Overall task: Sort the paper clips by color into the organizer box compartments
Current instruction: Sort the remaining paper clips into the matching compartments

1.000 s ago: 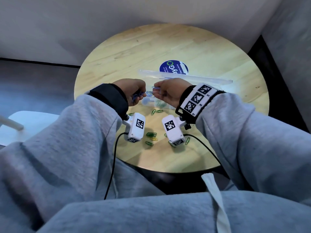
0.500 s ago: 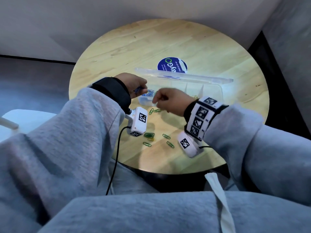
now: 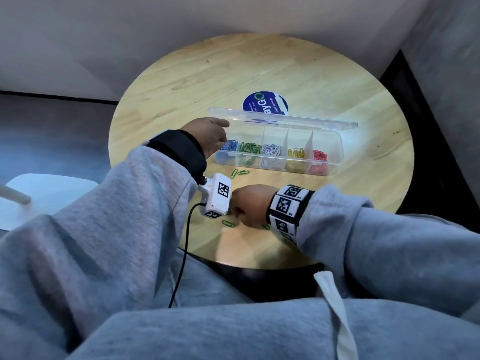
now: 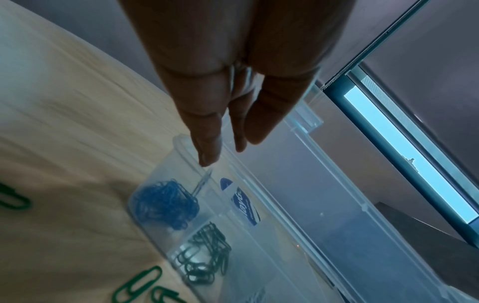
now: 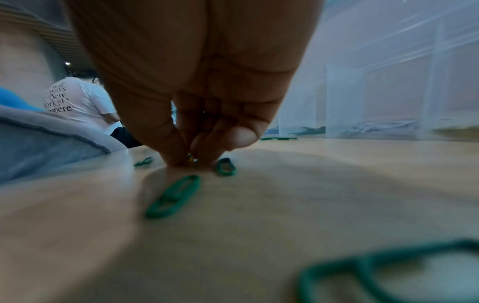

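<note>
Right hand (image 3: 250,203) dropped to pinch a table clip (image 5: 191,158); left hand (image 3: 207,136) empty.

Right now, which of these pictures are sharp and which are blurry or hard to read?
Head view: mostly sharp, the organizer box and its sorted colours clear, the round table bowed by the wide lens. Left wrist view: bluish, the left hand dark, streaky motion blur on the wood. Right wrist view: the right hand fairly clear, the nearest green paper clip badly out of focus.
</note>
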`<state>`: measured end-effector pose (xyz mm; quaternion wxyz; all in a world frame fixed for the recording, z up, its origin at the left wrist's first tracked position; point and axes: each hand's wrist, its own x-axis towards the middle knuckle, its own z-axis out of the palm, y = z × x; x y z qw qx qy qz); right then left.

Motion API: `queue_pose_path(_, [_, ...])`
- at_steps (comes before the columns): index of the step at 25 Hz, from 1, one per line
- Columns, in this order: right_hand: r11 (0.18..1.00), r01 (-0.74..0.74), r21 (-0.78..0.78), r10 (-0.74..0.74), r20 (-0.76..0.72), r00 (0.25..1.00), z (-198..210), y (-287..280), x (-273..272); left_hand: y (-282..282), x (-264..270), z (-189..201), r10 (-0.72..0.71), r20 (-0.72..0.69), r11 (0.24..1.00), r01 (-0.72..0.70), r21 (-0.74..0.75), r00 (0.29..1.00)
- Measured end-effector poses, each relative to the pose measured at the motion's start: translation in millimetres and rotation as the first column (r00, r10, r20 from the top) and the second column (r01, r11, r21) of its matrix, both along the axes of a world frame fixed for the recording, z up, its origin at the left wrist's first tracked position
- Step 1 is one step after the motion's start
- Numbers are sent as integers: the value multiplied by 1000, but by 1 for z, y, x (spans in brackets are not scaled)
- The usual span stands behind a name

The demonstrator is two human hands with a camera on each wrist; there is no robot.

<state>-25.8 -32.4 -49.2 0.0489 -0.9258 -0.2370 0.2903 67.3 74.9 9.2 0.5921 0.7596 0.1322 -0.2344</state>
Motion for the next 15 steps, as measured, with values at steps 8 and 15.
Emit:
queue_pose_path(8, [978,203,43,-200,-72,977,3,-21,-10,23,-12,14,-110,29,946,95,310,994])
queue_pose_path(15, [608,621,494,-712,-6,702,47,-80,17,40,-17,-13,-433,-290,403,471,785,853])
